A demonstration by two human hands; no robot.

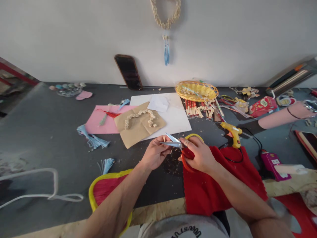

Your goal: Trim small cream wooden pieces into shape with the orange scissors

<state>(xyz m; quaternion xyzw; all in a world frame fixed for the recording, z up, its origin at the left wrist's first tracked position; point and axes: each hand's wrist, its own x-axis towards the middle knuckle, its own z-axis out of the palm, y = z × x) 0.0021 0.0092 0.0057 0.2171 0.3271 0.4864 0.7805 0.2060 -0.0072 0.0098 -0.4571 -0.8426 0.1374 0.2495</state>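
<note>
Near the table's front middle, my right hand [200, 154] is closed on a pair of scissors [176, 143] with one yellow and one orange handle. The scissor blades are parted and point left, at the fingers of my left hand [156, 151]. That left hand is pinched; whatever its fingers hold is too small to make out. Beyond both hands, a curved string of small cream beads or blossoms [139, 112] lies on a brown paper sheet [128, 140]. Red cloth [208, 195] spreads under my right forearm. Tiny scraps dot the dark table below the hands.
Behind stand a yellow basket [196, 91] and a leaning phone [128, 72]. At right are a yellow glue gun [234, 135] with its cord, a purple power block [272, 165], a pink bottle [282, 115] and a red drink box [263, 105]. Blue tassels [92, 138] lie left.
</note>
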